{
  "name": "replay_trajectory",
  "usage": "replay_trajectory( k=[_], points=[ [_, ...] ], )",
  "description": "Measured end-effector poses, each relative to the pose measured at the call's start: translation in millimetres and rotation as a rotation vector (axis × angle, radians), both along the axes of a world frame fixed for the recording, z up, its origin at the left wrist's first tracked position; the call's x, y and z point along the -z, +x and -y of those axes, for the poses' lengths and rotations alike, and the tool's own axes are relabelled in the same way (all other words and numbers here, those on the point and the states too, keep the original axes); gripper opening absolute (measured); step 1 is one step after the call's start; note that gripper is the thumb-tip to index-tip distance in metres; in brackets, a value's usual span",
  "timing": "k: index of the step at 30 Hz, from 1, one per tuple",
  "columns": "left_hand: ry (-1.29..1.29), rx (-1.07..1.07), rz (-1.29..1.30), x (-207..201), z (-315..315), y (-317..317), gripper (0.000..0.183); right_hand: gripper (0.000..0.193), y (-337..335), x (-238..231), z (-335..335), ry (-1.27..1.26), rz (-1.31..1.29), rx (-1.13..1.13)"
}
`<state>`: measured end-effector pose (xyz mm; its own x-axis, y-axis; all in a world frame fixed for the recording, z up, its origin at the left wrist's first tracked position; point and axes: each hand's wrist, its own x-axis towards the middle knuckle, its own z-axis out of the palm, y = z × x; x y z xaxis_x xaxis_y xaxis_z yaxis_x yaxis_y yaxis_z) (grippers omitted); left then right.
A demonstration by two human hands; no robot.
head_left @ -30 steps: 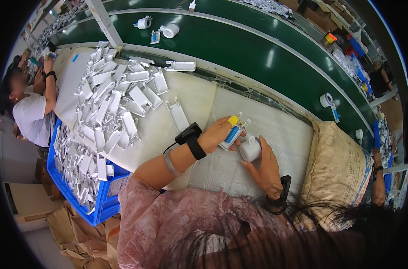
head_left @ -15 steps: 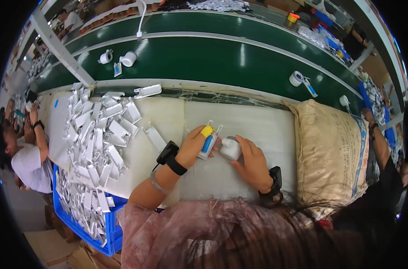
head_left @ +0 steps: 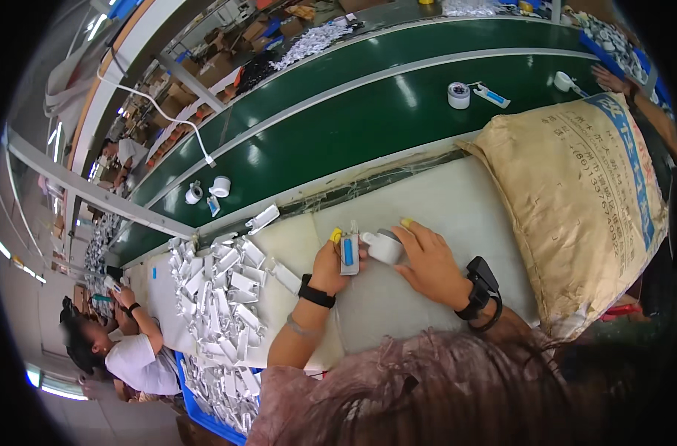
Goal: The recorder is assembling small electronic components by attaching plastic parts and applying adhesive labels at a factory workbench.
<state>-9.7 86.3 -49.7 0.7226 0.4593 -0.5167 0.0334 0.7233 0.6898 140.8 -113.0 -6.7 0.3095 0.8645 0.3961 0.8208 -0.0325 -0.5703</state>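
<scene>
My left hand (head_left: 326,269) grips a narrow white plastic handle piece with a blue cylindrical insert (head_left: 347,253), which stands nearly upright in the picture. Yellow covers a fingertip of that hand. Close beside it, my right hand (head_left: 439,271) has its thumb and fingers around a rounded white housing with a grey end (head_left: 384,248). The housing's small spout-like stub points toward the handle piece; whether the two touch I cannot tell. A yellow cover also sits on a right fingertip. Both hands are over the pale padded worktop (head_left: 457,215).
Left of my hands lies a heap of white plastic shells (head_left: 223,293), above a blue crate (head_left: 197,412) full of more. A tan sack (head_left: 576,201) stands at the right. The green conveyor (head_left: 338,134) carries several white parts. Co-workers are at both sides; a white cable (head_left: 167,115) hangs overhead.
The whole view has swung, showing more of the left side. The handle piece has turned from slanted to nearly upright, its blue insert more exposed. Both hands keep their holds.
</scene>
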Motion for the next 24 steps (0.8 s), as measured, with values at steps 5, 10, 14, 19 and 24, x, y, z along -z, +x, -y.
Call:
replay_trajectory(
  k=[5, 10, 14, 19, 24],
  points=[
    [0.146, -0.028, -0.037, -26, -41, 47, 0.048, 0.07, -1, 1, 6, 0.042, -0.032, -0.026],
    [0.369, -0.31, 0.139, -13, -128, 99, 0.042, 0.065, 4, 12, -2, 0.012, -0.068, -0.051],
    [0.519, -0.616, 0.064, 11, -188, 107, 0.034, 0.061, 3, 20, 0, -0.009, -0.008, -0.08],
    [1.273, -0.834, -0.544, 34, -218, 128, 0.054, 0.055, 0, 17, 5, -0.092, -0.052, -0.132],
    [1.672, -0.438, -0.211, 26, -167, 192, 0.036, 0.024, -1, 22, 6, 0.099, 0.061, -0.139]
  ],
)
